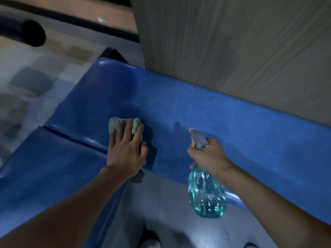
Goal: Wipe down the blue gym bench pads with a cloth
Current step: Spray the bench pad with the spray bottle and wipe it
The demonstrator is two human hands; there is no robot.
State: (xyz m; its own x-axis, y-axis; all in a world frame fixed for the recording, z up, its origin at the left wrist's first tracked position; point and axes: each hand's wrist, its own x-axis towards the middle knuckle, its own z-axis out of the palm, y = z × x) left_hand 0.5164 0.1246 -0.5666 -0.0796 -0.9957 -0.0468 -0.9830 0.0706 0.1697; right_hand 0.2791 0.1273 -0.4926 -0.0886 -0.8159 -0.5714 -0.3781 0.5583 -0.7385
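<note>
A long blue bench pad (206,111) runs from the upper left toward the right edge. A second blue pad (44,163) lies at the lower left, split from the first by a seam. My left hand (126,149) presses a folded pale green cloth (116,123) flat onto the long pad near that seam, fingers spread over it. My right hand (208,155) grips the neck of a clear teal spray bottle (206,194) with a grey trigger head, nozzle pointing toward the pad. The bottle hangs over the pad's near edge.
A beige wall panel (232,42) stands right behind the long pad. A black tube end (34,33) juts in at the upper left. Grey floor (161,203) lies below the pad's near edge, with my shoes at the bottom.
</note>
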